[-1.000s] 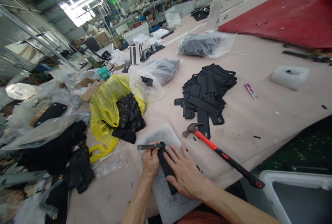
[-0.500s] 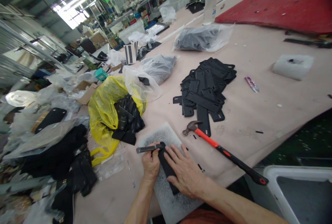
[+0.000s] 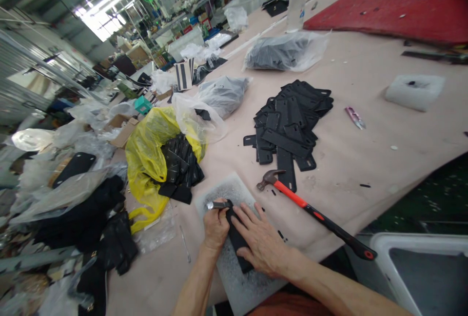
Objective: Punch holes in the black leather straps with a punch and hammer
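My left hand [image 3: 215, 228] is closed around a short metal punch [image 3: 218, 205], whose shiny end points left and toward me. The punch's other end is at the far end of a black strip [image 3: 237, 240]; whether it touches is hard to tell. With fingers spread, my right hand [image 3: 261, 240] lies flat across that strip and presses it onto a speckled whitish board [image 3: 228, 187]. A claw hammer [image 3: 302, 202] with a red and black handle rests to the right of the board. Beyond it sits a heap of black slotted strips [image 3: 288, 121].
A yellow bag [image 3: 146, 150] holding black pieces lies left of the board. Behind are clear bags [image 3: 288, 52] of black parts. Pink-handled snippers [image 3: 354, 117] and a whitish roll [image 3: 415, 92] lie right. A white-rimmed bin [image 3: 383, 252] stands at the table's front right.
My left hand has shifted slightly right and tilted the punch, so its free end now points more toward me. My right hand and the strip stay nearly in place.
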The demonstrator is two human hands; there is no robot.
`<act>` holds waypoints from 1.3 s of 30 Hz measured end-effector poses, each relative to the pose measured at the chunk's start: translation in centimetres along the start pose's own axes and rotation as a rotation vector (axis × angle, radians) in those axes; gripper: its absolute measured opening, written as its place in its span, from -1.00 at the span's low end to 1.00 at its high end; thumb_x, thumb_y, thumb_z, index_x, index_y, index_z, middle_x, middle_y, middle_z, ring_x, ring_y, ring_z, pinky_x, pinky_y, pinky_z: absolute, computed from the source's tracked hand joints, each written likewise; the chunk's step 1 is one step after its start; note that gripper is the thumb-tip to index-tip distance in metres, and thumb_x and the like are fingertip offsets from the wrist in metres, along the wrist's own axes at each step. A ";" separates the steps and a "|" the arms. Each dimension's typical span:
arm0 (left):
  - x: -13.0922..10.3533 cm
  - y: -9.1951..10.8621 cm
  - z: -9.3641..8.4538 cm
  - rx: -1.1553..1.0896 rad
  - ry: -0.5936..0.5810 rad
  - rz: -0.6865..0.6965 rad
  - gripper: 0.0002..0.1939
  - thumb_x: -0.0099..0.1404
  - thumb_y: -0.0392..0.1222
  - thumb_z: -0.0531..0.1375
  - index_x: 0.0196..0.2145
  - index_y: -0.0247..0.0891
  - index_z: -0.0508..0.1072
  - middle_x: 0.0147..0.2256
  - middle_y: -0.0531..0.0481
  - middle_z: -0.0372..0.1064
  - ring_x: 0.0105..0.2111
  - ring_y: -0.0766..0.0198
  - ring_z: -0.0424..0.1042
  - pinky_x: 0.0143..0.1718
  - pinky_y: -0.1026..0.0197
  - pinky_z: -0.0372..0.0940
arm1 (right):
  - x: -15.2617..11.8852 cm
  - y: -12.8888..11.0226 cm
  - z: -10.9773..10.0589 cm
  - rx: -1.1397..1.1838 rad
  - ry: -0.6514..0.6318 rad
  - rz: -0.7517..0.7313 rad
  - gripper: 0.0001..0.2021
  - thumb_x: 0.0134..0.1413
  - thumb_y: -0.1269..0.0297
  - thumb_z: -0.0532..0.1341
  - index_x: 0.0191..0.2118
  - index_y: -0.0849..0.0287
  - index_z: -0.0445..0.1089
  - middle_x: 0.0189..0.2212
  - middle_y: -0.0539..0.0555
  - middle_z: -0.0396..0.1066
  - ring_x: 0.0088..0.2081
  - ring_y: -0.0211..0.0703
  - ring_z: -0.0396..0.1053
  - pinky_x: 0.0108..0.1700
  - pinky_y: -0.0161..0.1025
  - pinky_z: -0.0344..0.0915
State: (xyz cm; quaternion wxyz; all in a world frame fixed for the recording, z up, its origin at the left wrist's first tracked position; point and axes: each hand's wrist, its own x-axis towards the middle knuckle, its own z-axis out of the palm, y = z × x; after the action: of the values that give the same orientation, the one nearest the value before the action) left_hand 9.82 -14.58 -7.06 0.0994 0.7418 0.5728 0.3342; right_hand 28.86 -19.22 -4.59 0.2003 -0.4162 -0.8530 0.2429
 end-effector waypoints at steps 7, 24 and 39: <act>-0.2 -0.1 0.0 -0.085 0.027 -0.094 -0.79 0.30 -0.31 0.05 -0.19 -0.26 0.46 -0.23 -0.11 0.54 -0.18 0.12 0.52 -0.10 0.02 0.44 | -1.9 5.4 -5.6 -0.142 0.270 0.342 -0.62 0.17 0.30 0.14 0.10 0.24 0.29 0.09 0.29 0.28 0.09 0.14 0.23 0.10 0.06 0.20; -1.0 -0.5 0.4 -0.134 0.012 -0.096 -0.84 0.29 -0.35 0.06 -0.24 -0.23 0.42 -0.30 -0.09 0.49 -0.24 0.12 0.50 -0.20 0.08 0.40 | -3.9 5.4 -8.3 1.041 -0.092 1.193 -0.80 0.25 0.20 -0.02 -0.38 0.13 0.16 -0.61 -0.17 0.09 -0.73 -0.42 -0.06 -0.70 -0.43 -0.10; -0.9 -0.2 0.4 -0.105 0.065 -0.043 -0.84 0.24 -0.41 0.07 -0.31 -0.19 0.37 -0.40 -0.03 0.42 -0.36 0.14 0.46 -0.36 0.14 0.32 | 3.3 -5.3 -17.7 -0.331 0.261 -0.203 -0.77 0.30 0.27 0.03 -0.44 0.10 0.17 -0.71 -0.11 0.18 -0.73 -0.31 0.03 -0.62 -0.25 -0.20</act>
State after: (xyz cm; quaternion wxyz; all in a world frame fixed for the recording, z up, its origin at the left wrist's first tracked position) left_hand 9.83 -15.25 -7.82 0.1268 0.7118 0.5732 0.3856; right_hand 33.38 -14.99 13.13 0.2611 -0.3835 -0.8856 0.0225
